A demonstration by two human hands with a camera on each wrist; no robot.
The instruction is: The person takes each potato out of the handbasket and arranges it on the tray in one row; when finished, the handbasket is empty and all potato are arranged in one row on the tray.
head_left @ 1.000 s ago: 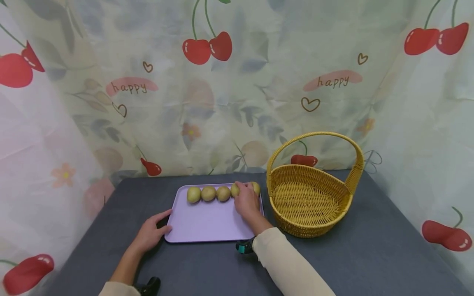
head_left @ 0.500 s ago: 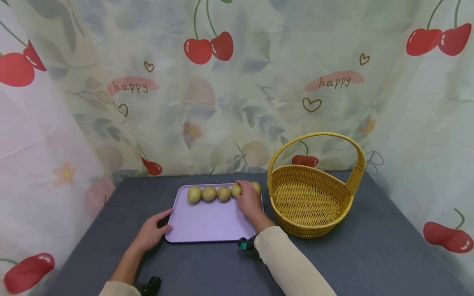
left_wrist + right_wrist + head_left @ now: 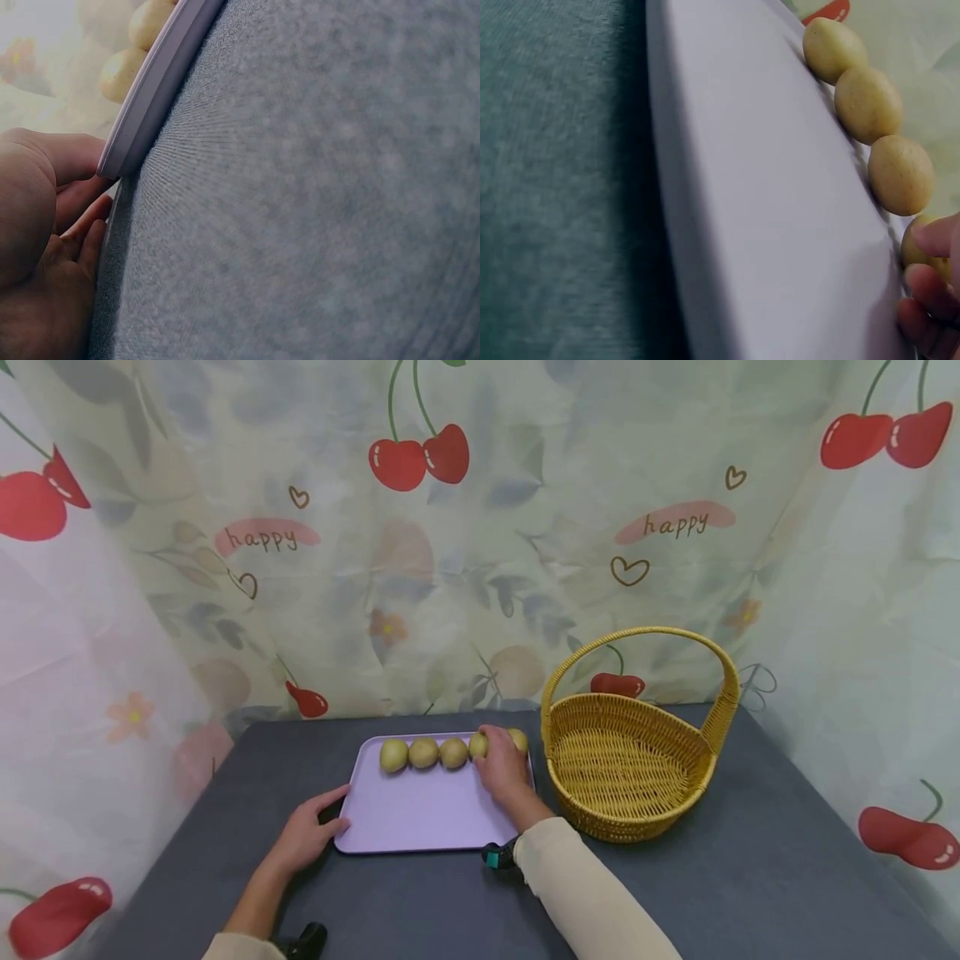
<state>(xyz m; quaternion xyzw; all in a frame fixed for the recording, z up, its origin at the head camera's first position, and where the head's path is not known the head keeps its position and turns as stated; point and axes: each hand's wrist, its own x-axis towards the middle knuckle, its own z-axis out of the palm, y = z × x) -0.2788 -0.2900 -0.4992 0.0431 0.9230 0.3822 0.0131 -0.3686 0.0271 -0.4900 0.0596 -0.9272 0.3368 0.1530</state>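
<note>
Several round yellowish-brown potatoes (image 3: 423, 752) stand in a row along the far side of a pale purple tray (image 3: 420, 810). My right hand (image 3: 502, 768) holds the fourth potato (image 3: 478, 744) from the left, thumb and fingers around it; the right wrist view shows this grip at its edge. Behind that hand, one more potato (image 3: 519, 740) is partly hidden at the right end. My left hand (image 3: 302, 833) rests at the tray's left rim, its thumb and forefinger spread and touching it. In the left wrist view, the thumb meets the tray's corner, other fingers (image 3: 90, 232) loosely extended beside it.
A yellow wicker basket (image 3: 626, 768) with a tall arched handle stands right of the tray, with no potatoes inside. Both sit on a dark grey cloth-covered table (image 3: 405, 902). A cherry-printed curtain (image 3: 480, 552) encloses the back and sides.
My right hand has shifted very slightly and its fingers have settled around the fourth potato. The left hand, tray and basket look unmoved.
</note>
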